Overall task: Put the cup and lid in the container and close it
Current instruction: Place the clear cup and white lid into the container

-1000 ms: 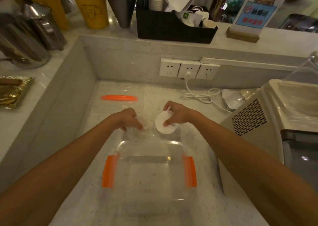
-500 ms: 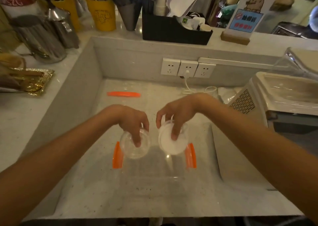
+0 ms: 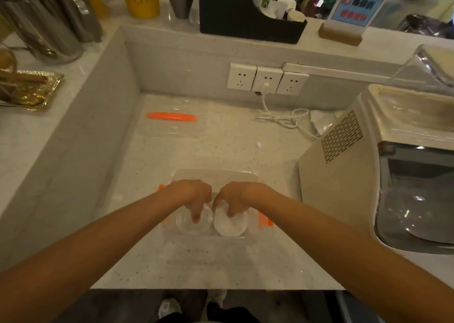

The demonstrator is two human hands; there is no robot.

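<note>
On the desk [image 3: 221, 145], near its front edge, sits the clear container [image 3: 216, 175] with orange clips at its sides. Both hands reach down into it. The left hand [image 3: 194, 194] has its fingers [image 3: 196, 214] curled on the rim of the clear cup [image 3: 194, 223]; the right hand [image 3: 235, 197] pinches the white lid [image 3: 229, 224] just beside it. Cup and lid lie low inside the container, touching. Well behind, the container's clear cover [image 3: 172, 122] with an orange strip lies flat.

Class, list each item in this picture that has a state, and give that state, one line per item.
Container: open, no cover on.
Container cover: lying apart on the counter.
Clear cup: inside container, left hand on it.
White lid: inside container, right hand on it.
Middle socket: plug in.
</note>
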